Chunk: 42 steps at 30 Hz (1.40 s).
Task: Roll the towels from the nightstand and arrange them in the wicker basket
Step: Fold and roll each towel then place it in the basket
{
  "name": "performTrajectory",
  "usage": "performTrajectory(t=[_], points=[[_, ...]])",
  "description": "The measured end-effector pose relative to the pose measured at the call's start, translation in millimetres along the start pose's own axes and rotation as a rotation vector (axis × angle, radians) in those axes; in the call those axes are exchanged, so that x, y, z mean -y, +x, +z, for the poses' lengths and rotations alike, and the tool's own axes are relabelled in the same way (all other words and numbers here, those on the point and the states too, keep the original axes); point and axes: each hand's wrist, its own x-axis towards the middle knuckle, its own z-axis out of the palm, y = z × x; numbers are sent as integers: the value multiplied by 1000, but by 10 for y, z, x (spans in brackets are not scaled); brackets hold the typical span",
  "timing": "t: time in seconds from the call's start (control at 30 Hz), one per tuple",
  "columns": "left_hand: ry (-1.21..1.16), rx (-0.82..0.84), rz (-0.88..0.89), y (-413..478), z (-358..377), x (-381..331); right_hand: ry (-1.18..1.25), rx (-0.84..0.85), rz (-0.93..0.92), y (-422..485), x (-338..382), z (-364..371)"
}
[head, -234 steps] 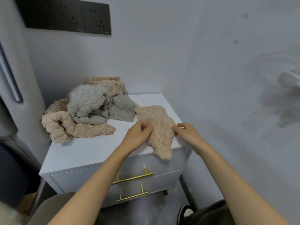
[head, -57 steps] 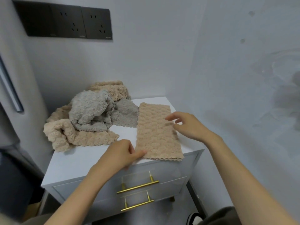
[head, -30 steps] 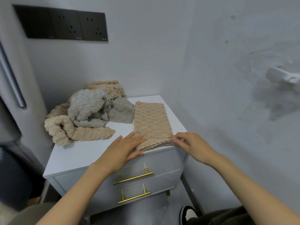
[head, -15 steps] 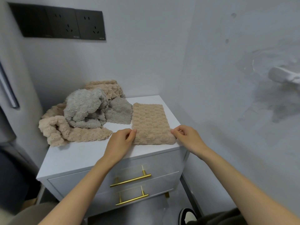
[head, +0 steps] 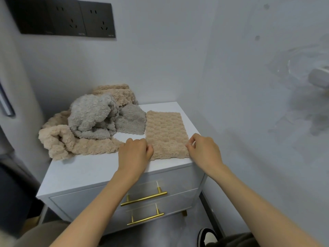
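Head camera looks down at my two hands on the folded beige bumpy towel (head: 166, 134). It lies flat on the right side of the white nightstand with gold handles (head: 85, 172). My left hand (head: 134, 154) has its fingers curled on the towel's left edge, close to the near corner, and seems to pinch it. My right hand (head: 204, 150) pinches the right edge just across from it. I think I am about to start the roll from the near end.

To do it well, I should turn the near end over small and tight. Then I should push it away from me with both hands going at the same speed. If one side goes faster, the roll will come out crooked. The towel looks thick and soft, so I guess it will spring open if I let go. Pressing down a bit as I roll should help.

The towel's near end lies right at the front edge of the nightstand, and its right side is close to the right edge. Pulling it toward me could make it slip off. Rolling away looks safer, as some white top shows past the far end. The fluffy grey towel (head: 92, 118) touches the far left corner. The grey wall (head: 249, 86) is near on my right. I cannot see the wicker basket.
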Motion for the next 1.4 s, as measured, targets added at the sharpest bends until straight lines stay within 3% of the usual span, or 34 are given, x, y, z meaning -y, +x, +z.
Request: performTrajectory(t=[0.17,0.37,0.63,1.0,1.23,1.4], points=[[-179,-130,268,8,9,-23,-36,-220,-320,-31,86,26],[-344,-50,384,-74,0,-13,-102,-116,-599,-128,92,65],[-308,49,350,-124,-59,44,-125,88,-533,-217,-54,-54],[-404,170,254,-145,-156,173,-105,130,-382,-197,-168,-120],[-581,160,38,-74,-214,133,306,191,-169,-129,-162,-177],[-586,193,-71,-44,-202,127,430,225,-39,-64,-133,-247]])
